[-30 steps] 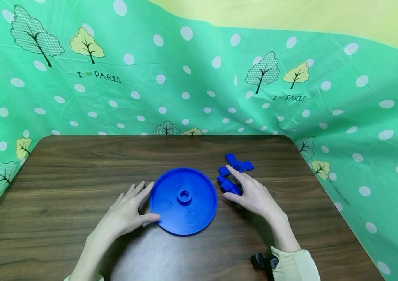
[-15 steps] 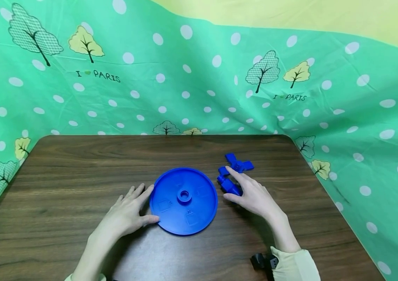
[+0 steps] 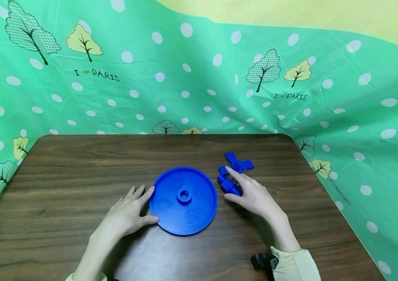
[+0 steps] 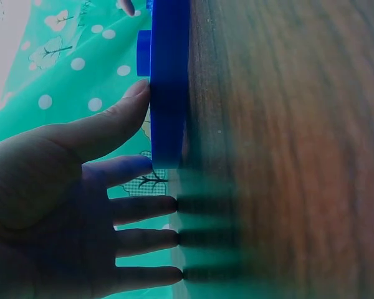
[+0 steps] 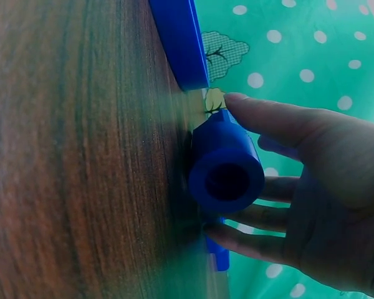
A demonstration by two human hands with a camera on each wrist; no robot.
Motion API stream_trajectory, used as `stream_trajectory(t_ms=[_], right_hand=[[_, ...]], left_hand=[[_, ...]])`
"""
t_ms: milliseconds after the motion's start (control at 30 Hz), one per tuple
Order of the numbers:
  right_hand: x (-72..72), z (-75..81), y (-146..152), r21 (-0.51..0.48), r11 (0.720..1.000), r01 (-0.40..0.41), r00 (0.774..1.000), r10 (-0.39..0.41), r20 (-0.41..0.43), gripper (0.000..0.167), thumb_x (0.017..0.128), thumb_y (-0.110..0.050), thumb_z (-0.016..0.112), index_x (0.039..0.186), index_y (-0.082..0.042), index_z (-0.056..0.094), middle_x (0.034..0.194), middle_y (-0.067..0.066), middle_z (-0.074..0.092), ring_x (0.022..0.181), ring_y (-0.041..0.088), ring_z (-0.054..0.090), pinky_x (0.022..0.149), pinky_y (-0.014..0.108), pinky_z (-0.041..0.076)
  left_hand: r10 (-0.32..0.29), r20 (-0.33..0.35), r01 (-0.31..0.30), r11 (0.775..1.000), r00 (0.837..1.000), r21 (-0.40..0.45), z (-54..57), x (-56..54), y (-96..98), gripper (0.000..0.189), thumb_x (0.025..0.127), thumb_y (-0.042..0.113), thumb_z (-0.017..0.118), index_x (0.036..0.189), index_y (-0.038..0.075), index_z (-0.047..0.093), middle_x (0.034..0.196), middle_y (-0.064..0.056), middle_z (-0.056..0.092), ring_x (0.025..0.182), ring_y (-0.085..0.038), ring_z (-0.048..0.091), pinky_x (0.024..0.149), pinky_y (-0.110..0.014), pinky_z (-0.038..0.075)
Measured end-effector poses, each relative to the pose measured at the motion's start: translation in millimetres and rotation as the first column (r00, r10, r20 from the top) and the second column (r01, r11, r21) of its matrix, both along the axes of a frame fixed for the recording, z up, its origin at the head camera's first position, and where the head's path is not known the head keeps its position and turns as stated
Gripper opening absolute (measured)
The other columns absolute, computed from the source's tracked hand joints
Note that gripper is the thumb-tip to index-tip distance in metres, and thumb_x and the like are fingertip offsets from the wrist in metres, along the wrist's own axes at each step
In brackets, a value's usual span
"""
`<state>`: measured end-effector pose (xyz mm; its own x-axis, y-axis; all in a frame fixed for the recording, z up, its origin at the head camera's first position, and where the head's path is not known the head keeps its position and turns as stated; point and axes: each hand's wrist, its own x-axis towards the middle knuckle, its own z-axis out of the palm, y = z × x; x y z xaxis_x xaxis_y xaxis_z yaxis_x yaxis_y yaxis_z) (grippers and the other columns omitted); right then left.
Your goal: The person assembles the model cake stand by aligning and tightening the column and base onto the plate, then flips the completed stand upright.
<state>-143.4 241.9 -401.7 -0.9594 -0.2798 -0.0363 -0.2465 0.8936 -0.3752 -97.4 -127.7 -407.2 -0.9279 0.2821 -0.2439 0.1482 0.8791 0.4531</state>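
The blue tube [image 3: 229, 187] lies on its side on the worktop [image 3: 97, 168], within the spread of the right hand [image 3: 255, 197], which is by far the nearer one. Its long axis runs slantwise: the narrow end points forward and leftward, away from the person, while the wide, hollow end faces back toward the right palm. The right thumb and fingers stand apart around it; the thumb tip looks just clear, and whether the fingers touch its far side I cannot tell. Beyond its narrow end is the blue bladed piece [image 3: 238, 166], under the reach of the index finger. Left of the tube, a bare gap away, the blue disc [image 3: 184, 215] lies flat, hub upward. The left hand [image 3: 123, 218] is spread, thumb and index fingertip touching the disc's left rim without closing on it.
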Motion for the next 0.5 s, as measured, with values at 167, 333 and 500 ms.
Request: stream_trajectory(t_ms=[167,333,500], right_hand=[[-0.7,-0.9,-0.2,0.002,1.000,-0.005,1.000,0.005,0.003,0.080,0.094,-0.036,0.076,0.162,-0.027,0.035,0.153,0.025,0.052,0.135,0.049,0.055,0.102,0.070,0.049],[-1.3,-2.1,0.0,0.015,1.000,-0.019,1.000,0.019,-0.015,0.079,0.093,-0.031,0.077,0.161,-0.024,0.036,0.150,0.028,0.054,0.134,0.049,0.057,0.100,0.070,0.050],[-1.5,-2.6,1.1,0.017,1.000,-0.019,1.000,0.020,-0.013,0.078,0.093,-0.029,0.077,0.160,-0.024,0.038,0.151,0.029,0.053,0.135,0.049,0.055,0.101,0.071,0.049]], left_hand=[[0.009,-0.002,-0.009,1.000,1.000,0.000,1.3,1.9,0.6,0.091,0.088,0.052,0.076,0.161,0.015,0.037,0.165,-0.026,0.033,0.153,-0.054,0.025,0.117,-0.074,0.030],[0.027,0.003,-0.027,1.000,1.000,-0.007,1.2,3.1,1.4,0.090,0.088,0.053,0.075,0.161,0.018,0.036,0.166,-0.024,0.032,0.154,-0.052,0.024,0.117,-0.075,0.029],[0.048,0.016,-0.048,0.999,0.999,-0.007,-0.2,4.3,3.1,0.091,0.088,0.055,0.075,0.162,0.019,0.035,0.167,-0.023,0.031,0.155,-0.051,0.023,0.116,-0.077,0.029]])
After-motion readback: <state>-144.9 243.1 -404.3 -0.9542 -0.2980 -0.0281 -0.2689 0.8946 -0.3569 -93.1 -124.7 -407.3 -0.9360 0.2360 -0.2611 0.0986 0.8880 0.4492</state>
